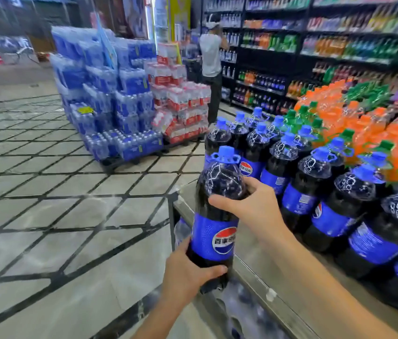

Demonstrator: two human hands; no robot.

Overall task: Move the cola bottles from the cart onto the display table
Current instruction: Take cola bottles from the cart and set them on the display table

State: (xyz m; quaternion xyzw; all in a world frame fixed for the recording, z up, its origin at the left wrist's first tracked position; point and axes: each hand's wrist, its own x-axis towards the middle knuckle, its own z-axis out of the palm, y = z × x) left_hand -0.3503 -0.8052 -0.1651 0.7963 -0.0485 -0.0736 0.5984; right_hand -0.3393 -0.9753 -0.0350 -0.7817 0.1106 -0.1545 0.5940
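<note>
The left hand (185, 272) is cupping the cola bottle's (215, 216) base while the right hand (249, 206) is clasping its shoulder, probably steadying the weight at the display table's (251, 265) edge, with the standing rows (315, 187) waiting at 3 o'clock.

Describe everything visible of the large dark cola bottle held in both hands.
The clear plastic cola bottle holds dark drink, with blue cap, blue carry ring and blue label bearing a red, white and blue roundel. It is nearly upright at the near edge of the grey display table. The left hand grips its base, the right hand its shoulder.
</note>
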